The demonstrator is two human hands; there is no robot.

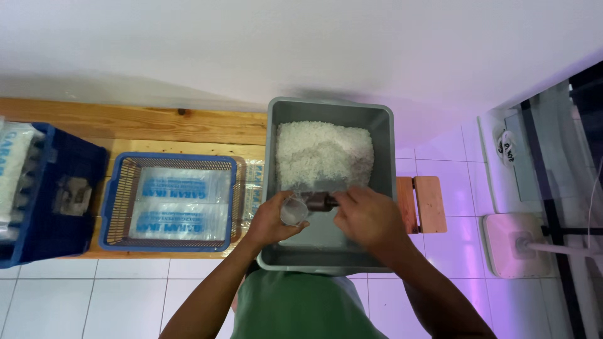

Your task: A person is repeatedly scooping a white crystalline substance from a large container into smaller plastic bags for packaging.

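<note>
Head view shows your left hand (271, 220) clasping a small clear bag (294, 211) over the grey tub (271, 163), while your right hand (367, 216) grips a dark scoop (319, 201) at its mouth. If the bag tilts, white grains (323, 154) could spill outside it.

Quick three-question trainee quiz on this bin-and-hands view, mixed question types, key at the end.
1. True or false: the grey bin holds white grains.
2. Which hand holds the clear plastic bag? A left hand B right hand
3. What lies in the blue-rimmed basket?

Key: 1 true; 2 A; 3 flat printed plastic packets.
</note>
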